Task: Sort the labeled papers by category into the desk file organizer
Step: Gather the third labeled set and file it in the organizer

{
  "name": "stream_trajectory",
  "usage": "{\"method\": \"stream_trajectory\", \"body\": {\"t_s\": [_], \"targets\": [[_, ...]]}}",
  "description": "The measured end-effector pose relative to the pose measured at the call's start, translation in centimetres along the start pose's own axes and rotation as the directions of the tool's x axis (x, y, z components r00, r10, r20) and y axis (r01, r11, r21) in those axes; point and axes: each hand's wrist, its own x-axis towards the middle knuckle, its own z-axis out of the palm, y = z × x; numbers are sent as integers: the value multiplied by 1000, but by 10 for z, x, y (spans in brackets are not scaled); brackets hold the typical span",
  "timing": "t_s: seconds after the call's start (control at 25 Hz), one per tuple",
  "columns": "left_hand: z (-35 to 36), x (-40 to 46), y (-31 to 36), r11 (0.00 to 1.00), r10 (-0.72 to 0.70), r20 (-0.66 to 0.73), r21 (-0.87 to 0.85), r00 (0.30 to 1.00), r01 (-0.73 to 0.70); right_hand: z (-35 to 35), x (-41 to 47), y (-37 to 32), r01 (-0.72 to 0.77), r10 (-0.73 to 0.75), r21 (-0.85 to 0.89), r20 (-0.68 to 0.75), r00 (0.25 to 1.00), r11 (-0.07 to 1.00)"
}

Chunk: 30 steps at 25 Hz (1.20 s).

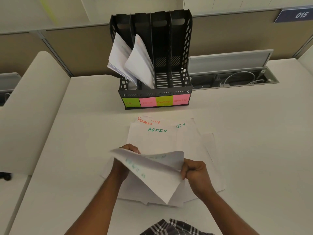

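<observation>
Right hand [194, 173] is pinched closed on the right edge of a bent sheet [152, 173]; left hand [127, 153] grips the same sheet at its far-left corner, fingers curled over the top. We see the sheet lifted off the desk [67, 167], folded between both hands, faint green lettering on it, blurred. Directly under and beyond the hands lies the loose paper pile [162, 141], near the desk's front-middle, top page reading ADMIN, a FINANCE page poking out at the far edge. Past the pile, toward the desk's back edge, stands the black file organizer [155, 65]. Its front notes read HR, SPORTS, FINANCE, ADMIN. The two left slots hold papers; the two right ones look empty.
</observation>
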Motion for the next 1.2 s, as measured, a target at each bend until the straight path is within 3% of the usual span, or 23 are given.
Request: {"method": "stream_trajectory", "body": {"t_s": [0.12, 0.2, 0.28, 0.36, 0.48, 0.76, 1.0, 1.08, 1.12, 1.2], "targets": [[6, 6, 5, 998, -10, -227, 63, 974, 25, -5, 17, -1, -65, 90, 222, -103, 991, 973], [6, 8, 7, 991, 11, -274, 130, 962, 26, -8, 36, 6, -218, 229, 72, -303, 925, 973], [3, 7, 6, 994, 4, -338, 100, 941, 32, -4, 51, 10, -411, 306, -203, -405, 862, 889], [4, 6, 4, 997, 33, -350, 81, 936, -5, 7, 59, 11, -459, 332, -368, -359, 872, 809], [7, 7, 4, 998, 33, -370, 56, 928, -13, 21, 68, 8, -472, 377, -346, -307, 874, 811], [2, 4, 7, 997, 76, -393, 39, 916, -66, 22, 63, 3, -274, 222, -351, -181, 958, 895], [11, -5, 12, 985, 171, -331, 44, 928, -166, -3, 30, 0, -1, 1, -191, -2, 1000, 981], [11, -7, 9, 991, 115, -339, -27, 934, -132, -12, 25, -2, 74, -67, -173, 45, 997, 982], [14, -9, 12, 984, 70, -326, -130, 943, -118, -15, 25, -3, 84, -81, -182, 23, 996, 980], [20, -13, 18, 961, 30, -311, -253, 950, -113, -22, 33, -3, -16, -31, -249, -185, 982, 968]]}}
